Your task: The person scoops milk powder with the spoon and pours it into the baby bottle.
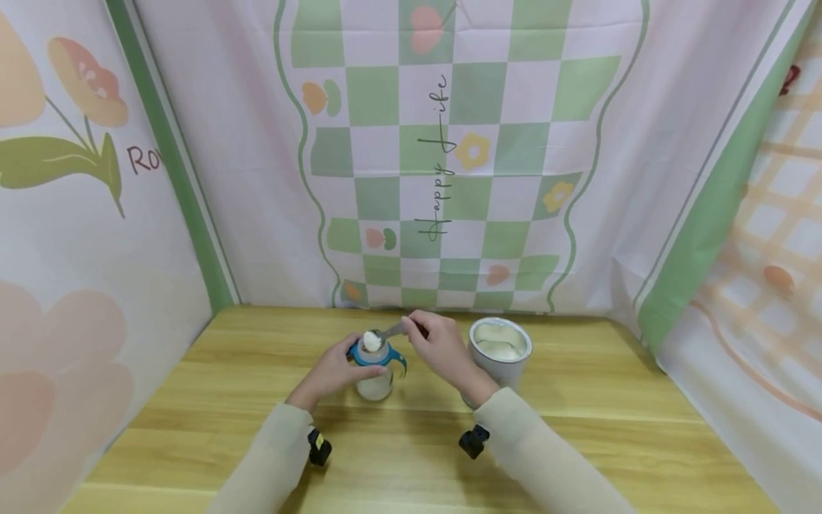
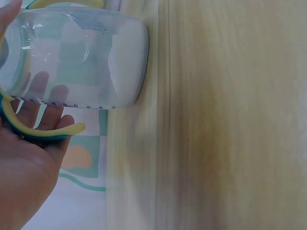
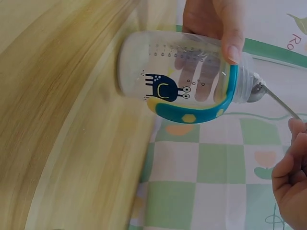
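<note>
A clear baby bottle (image 1: 374, 388) with blue handles stands upright and uncapped on the table. My left hand (image 1: 332, 370) grips it near the collar, the thumb on the near side and the fingers behind. White powder lies in its bottom, plain in the left wrist view through the bottle wall (image 2: 86, 57). My right hand (image 1: 443, 348) pinches the handle of a metal spoon (image 3: 282, 104). The spoon's bowl, heaped with white powder (image 1: 372, 341), is at the bottle's open mouth. Beside my right forearm is a white canister (image 1: 514, 373), holding more pale powder (image 1: 498, 350).
The wood-grain table (image 1: 398, 464) reaches back to a patterned curtain (image 1: 424, 171). More printed curtains hang to the left and right. The canister stands close to the right wrist and is partly hidden by it.
</note>
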A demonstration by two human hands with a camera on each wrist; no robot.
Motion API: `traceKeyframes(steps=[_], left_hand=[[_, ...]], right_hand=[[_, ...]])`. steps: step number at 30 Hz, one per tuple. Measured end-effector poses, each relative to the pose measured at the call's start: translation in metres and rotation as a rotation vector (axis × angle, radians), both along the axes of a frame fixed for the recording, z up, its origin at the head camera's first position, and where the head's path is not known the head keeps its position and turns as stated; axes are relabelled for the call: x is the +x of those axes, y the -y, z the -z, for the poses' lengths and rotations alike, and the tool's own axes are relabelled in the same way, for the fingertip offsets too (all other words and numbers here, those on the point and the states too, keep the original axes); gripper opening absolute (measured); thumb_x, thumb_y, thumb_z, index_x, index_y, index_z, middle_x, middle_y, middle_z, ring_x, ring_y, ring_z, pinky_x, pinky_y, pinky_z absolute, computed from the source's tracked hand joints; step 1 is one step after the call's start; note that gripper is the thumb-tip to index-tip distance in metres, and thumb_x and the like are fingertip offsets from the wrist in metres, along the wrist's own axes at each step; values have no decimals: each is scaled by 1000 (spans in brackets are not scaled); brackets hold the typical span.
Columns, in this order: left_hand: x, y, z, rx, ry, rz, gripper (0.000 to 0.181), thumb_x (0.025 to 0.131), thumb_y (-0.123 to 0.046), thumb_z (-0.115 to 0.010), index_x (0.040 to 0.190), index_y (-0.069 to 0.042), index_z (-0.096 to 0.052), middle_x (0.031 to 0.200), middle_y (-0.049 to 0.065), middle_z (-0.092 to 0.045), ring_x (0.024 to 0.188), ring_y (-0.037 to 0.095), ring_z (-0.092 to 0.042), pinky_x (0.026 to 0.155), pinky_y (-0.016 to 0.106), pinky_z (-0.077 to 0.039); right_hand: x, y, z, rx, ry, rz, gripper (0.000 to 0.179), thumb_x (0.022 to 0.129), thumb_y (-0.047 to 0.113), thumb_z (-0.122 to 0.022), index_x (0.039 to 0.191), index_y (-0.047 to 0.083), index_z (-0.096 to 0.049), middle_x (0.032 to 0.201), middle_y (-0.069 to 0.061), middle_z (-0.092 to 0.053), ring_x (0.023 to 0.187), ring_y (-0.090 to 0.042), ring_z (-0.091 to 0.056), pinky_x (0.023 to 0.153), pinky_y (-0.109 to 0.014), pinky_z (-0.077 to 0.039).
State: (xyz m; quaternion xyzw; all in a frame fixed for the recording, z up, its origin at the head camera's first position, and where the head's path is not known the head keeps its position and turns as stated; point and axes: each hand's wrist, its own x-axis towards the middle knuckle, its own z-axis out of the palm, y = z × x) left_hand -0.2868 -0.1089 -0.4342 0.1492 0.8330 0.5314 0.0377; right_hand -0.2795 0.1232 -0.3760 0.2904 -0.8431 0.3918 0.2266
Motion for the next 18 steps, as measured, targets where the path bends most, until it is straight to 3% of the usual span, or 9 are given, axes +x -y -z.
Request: traceKeyframes(steps=[8, 18], left_hand=[[-2, 1, 2, 2, 4, 3, 73, 83, -37, -84, 145, -19, -51, 131, 3, -61, 122, 24, -55, 103, 53, -42], [-3, 2, 3, 0, 16, 10, 75, 81, -44, -84, 145, -25, -50, 130, -1, -61, 118, 21, -57, 100, 52, -44]], right_hand=[[2, 5, 7, 97, -256, -44, 19, 102, 14, -61, 85, 10, -69, 70, 6, -50, 57, -5, -41, 50, -23, -40], [2, 5, 14, 200, -398, -82, 9, 98, 9, -66, 91, 8, -70, 82, 2, -62, 69, -8, -54, 59, -21, -48]])
